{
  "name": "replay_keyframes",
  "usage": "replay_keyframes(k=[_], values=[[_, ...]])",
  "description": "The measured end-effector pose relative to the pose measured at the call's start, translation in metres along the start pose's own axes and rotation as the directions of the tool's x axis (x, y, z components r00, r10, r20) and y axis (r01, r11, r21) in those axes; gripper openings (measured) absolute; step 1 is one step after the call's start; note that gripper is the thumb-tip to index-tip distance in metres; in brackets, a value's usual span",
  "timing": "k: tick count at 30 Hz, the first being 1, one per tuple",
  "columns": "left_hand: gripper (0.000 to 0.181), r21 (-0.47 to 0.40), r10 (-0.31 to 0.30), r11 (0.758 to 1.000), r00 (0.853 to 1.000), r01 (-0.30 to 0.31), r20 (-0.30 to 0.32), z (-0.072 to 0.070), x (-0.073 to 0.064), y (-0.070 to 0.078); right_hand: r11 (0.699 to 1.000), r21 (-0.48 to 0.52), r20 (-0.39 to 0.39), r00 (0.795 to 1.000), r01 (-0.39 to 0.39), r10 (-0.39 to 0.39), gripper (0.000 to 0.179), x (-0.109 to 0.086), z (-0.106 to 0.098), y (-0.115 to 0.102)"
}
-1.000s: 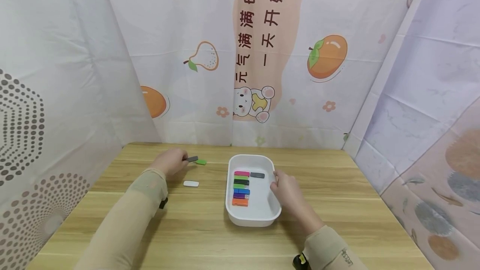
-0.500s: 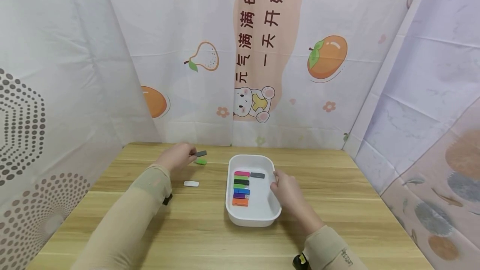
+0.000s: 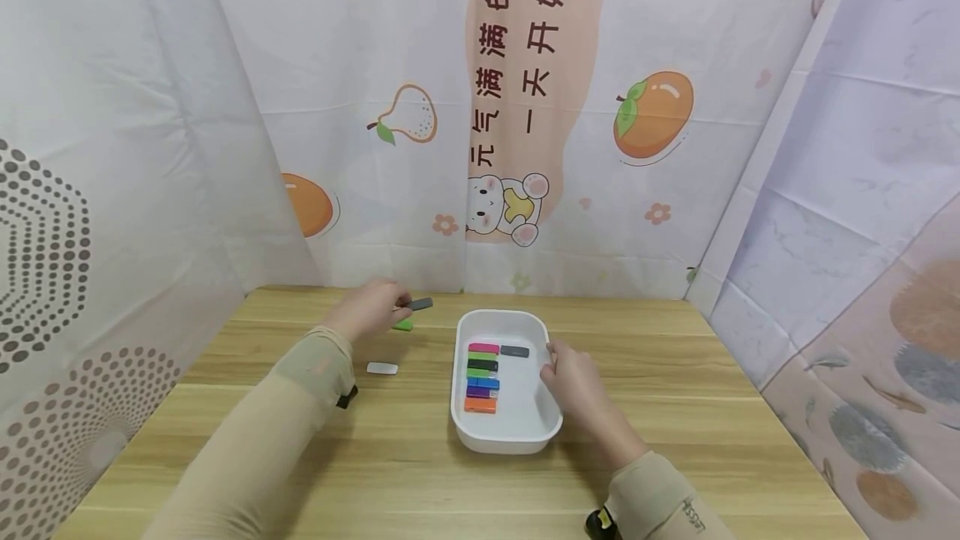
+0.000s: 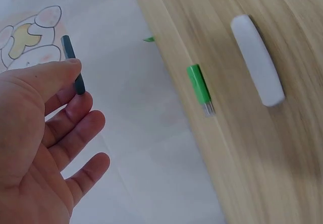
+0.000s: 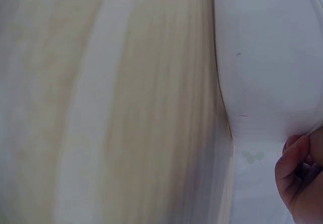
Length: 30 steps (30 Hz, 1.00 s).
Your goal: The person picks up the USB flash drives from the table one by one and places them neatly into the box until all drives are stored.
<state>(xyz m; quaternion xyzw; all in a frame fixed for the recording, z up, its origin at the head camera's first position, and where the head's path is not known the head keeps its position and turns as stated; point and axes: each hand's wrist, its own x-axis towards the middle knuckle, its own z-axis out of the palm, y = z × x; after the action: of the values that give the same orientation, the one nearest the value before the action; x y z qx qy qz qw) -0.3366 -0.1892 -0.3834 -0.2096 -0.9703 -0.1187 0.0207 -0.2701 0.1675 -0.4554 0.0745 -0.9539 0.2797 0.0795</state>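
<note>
My left hand (image 3: 372,307) pinches a dark grey USB stick (image 4: 79,86) between thumb and forefinger, raised over the far left of the table. Its other fingers are spread loosely. Below it on the table lies a green USB stick (image 4: 199,84) with its metal plug bare, partly covered by the hand in the head view. Nearer the front rests a white USB stick (image 3: 382,368). My right hand (image 3: 577,382) grips the right rim of a white plastic tray (image 3: 501,445). Inside the tray, several coloured sticks form a column, from a pink one (image 3: 483,347) down to an orange one (image 3: 480,406).
A second grey stick (image 3: 514,351) lies in the tray, right of the column's top. The wooden table (image 3: 420,490) ends at a printed curtain (image 3: 360,190) behind, with more curtains at both sides.
My left hand has moved right and away from me with the grey USB stick, passing over the green one. The right hand and tray have stayed put.
</note>
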Motion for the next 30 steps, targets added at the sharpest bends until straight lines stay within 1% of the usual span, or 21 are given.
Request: replay_keyframes(k=[8, 13, 17, 25, 30], values=[[0.014, 0.032, 0.050, 0.998, 0.999, -0.049, -0.020, -0.001, 0.006, 0.013, 1.000, -0.004, -0.011, 1.000, 0.010, -0.010, 0.042, -0.001, 0.001, 0.000], [0.016, 0.017, 0.053, 0.998, 0.998, -0.052, -0.027, -0.002, 0.011, 0.026, 1.000, -0.006, -0.017, 1.000, 0.012, -0.012, 0.041, -0.001, 0.000, 0.000], [0.015, -0.003, 0.053, 0.999, 0.998, -0.053, -0.031, -0.002, 0.016, 0.037, 1.000, -0.007, -0.020, 1.000, 0.012, -0.012, 0.040, -0.001, 0.000, 0.000], [0.014, -0.061, 0.061, 0.996, 0.998, -0.062, -0.015, 0.006, 0.025, 0.051, 1.000, -0.005, -0.022, 1.000, 0.006, -0.006, 0.040, -0.002, 0.000, -0.002], [0.012, -0.081, 0.077, 0.994, 0.997, -0.079, -0.028, 0.008, 0.032, 0.059, 1.000, 0.003, -0.016, 1.000, -0.004, 0.005, 0.040, -0.002, 0.001, -0.002]])
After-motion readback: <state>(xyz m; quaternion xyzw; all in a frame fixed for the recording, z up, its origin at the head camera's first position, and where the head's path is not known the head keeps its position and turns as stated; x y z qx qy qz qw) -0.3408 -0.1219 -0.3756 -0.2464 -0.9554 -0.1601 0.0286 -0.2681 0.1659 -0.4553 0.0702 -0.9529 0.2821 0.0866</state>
